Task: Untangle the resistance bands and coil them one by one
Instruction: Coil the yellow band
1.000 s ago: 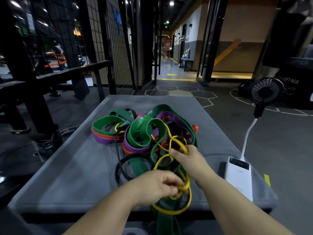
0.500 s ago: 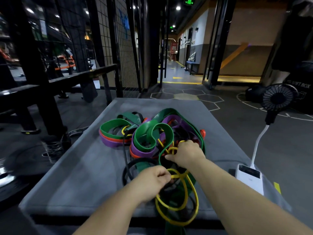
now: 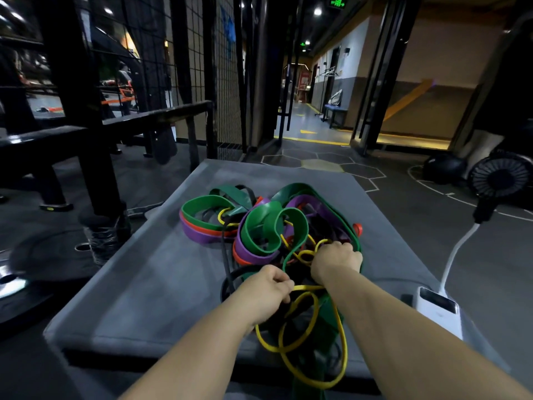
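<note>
A tangle of resistance bands lies on the grey padded platform (image 3: 138,284): wide green bands (image 3: 268,226), purple bands (image 3: 202,236), orange ones and thin black ones (image 3: 225,255). A thin yellow band (image 3: 302,353) loops through the heap and hangs over the platform's near edge. My left hand (image 3: 265,290) pinches the yellow band just in front of the pile. My right hand (image 3: 336,256) is curled into the tangle a little farther back, its fingers hidden among yellow and dark strands.
A white power bank (image 3: 438,310) lies on the platform's right side, its white cable rising to a black fan (image 3: 501,177). Black benches and a wire cage stand to the left. A hallway opens ahead.
My right hand has moved away from me and deeper into the pile. My left hand has kept its pinch while more yellow band has drawn out over the near edge.
</note>
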`<state>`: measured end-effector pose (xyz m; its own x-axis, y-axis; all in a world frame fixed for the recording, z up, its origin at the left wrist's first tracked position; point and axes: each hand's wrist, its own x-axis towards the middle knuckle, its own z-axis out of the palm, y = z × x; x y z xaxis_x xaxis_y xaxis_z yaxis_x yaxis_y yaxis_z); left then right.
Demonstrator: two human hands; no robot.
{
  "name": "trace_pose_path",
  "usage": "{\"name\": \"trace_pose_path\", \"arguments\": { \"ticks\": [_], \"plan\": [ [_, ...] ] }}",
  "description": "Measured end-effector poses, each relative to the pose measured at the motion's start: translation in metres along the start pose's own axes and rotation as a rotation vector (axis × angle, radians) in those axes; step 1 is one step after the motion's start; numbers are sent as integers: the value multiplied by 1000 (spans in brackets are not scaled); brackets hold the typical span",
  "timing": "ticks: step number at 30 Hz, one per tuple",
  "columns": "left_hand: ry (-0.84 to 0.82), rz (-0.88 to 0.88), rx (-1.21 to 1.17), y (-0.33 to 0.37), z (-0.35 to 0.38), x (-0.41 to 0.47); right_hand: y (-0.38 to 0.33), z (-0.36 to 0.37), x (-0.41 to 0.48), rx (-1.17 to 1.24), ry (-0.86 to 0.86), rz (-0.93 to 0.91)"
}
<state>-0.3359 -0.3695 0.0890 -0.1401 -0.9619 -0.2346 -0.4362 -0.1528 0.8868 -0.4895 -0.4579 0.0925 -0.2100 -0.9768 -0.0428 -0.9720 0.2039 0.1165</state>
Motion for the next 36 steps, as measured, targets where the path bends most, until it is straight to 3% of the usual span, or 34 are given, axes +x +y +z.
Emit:
{"name": "trace_pose_path", "arguments": {
  "ticks": [4, 7, 12, 16, 19, 21, 24, 27, 28, 30, 33, 36],
  "plan": [
    [27, 7, -27, -1, -5, -1, 4, -2, -2, 215, 44, -27],
    [91, 1, -130, 1, -9, 0, 14, -12, -15, 483, 232, -69],
    [139, -61, -352, 17, -6, -7, 26, -30, -67, 931, 400, -419],
    [1, -90, -653, 32, -1, -12, 26, -30, -109, 1067, 458, -642],
    [-18, -108, -883, 40, -4, -15, 28, -19, -123, 1030, 361, -725],
    [2, -77, -965, 40, -3, -15, 31, -13, -124, 944, 291, -726],
    [80, -49, -823, 37, -4, -11, 39, -12, -124, 913, 253, -638],
    [115, 77, -555, 42, -5, -19, 39, -19, -113, 1334, 226, -348],
    [112, 141, -460, 44, -4, -23, 37, -23, -104, 1489, 151, -175],
    [93, 263, -242, 48, 0, -32, 31, -33, -85, 1687, -185, 105],
    [-12, 417, 12, 53, 5, -47, 23, -52, -70, 1822, -745, 102],
    [-202, 465, 34, 53, 3, -54, 13, -68, -51, 1829, -937, 86]
  ]
}}
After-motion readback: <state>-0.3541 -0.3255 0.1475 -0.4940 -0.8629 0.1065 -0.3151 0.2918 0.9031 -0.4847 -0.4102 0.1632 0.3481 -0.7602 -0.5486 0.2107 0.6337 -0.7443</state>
